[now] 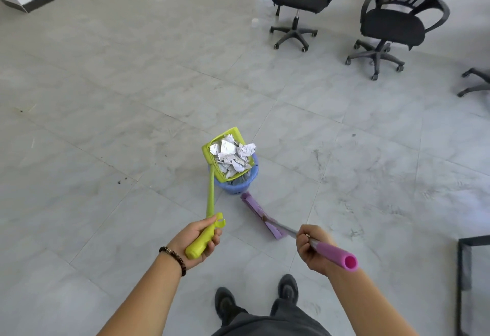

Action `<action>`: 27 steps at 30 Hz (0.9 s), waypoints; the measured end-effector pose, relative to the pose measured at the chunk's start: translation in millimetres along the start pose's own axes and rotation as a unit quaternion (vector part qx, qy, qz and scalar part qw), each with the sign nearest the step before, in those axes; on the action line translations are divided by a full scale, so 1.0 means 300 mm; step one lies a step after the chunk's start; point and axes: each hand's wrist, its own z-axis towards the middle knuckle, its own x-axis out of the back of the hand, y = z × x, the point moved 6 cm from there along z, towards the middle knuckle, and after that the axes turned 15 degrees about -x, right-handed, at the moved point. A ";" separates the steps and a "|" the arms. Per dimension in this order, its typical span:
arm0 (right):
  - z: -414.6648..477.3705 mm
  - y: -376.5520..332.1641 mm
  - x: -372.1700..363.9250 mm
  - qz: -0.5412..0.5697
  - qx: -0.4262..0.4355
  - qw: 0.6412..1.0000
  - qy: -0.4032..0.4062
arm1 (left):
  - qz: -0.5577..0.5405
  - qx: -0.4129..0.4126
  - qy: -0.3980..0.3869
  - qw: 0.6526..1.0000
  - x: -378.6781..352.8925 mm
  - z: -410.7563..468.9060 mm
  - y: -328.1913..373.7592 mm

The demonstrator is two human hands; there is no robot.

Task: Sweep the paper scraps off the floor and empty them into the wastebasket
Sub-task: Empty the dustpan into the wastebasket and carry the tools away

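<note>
Left hand (202, 240): gripping the lime-green plastic long-handled dustpan (225, 154), holding crumpled white paper scraps (233, 155) over the blue plastic wastebasket (237, 184), twelve o'clock.
Right hand (311, 246): clasping the purple broom (263, 216).
Advice: tipping slowly, keeping scraps inside the rim.

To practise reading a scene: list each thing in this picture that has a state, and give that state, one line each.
Dustpan: held over the wastebasket, loaded.
Paper scraps: crumpled, heaped in the dustpan.
Wastebasket: upright on the floor, under the dustpan.
Broom: head resting on the floor.
Left hand: grips the dustpan handle.
Right hand: grips the broom handle.
</note>
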 end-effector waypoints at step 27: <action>-0.020 0.043 0.013 0.003 0.005 1.000 -0.024 | 0.252 -0.063 0.014 0.966 -0.115 -0.068 -0.048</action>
